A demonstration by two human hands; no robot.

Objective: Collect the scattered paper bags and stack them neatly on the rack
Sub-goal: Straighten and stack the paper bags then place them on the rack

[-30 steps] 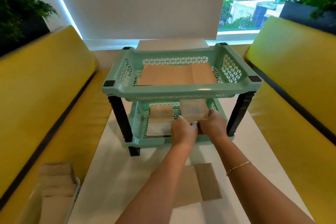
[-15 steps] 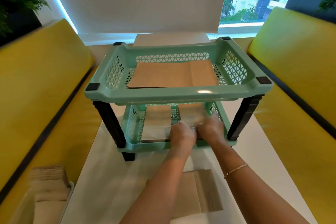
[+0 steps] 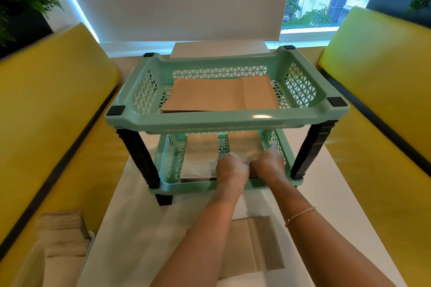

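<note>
On the rack's [image 3: 224,121] lower tier, both hands grip a paper bag [image 3: 243,145].
Left hand [image 3: 232,170] and right hand [image 3: 268,164] curl round its near edge (flat, brown, slightly blurred).

Yellow benches [image 3: 53,105], potted plants [image 3: 21,7]

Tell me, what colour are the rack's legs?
Black. The rack's legs show best in the head view.

Bright window [image 3: 326,4] backlight, wide-angle edge warping, blurred hands [image 3: 233,170]
</note>
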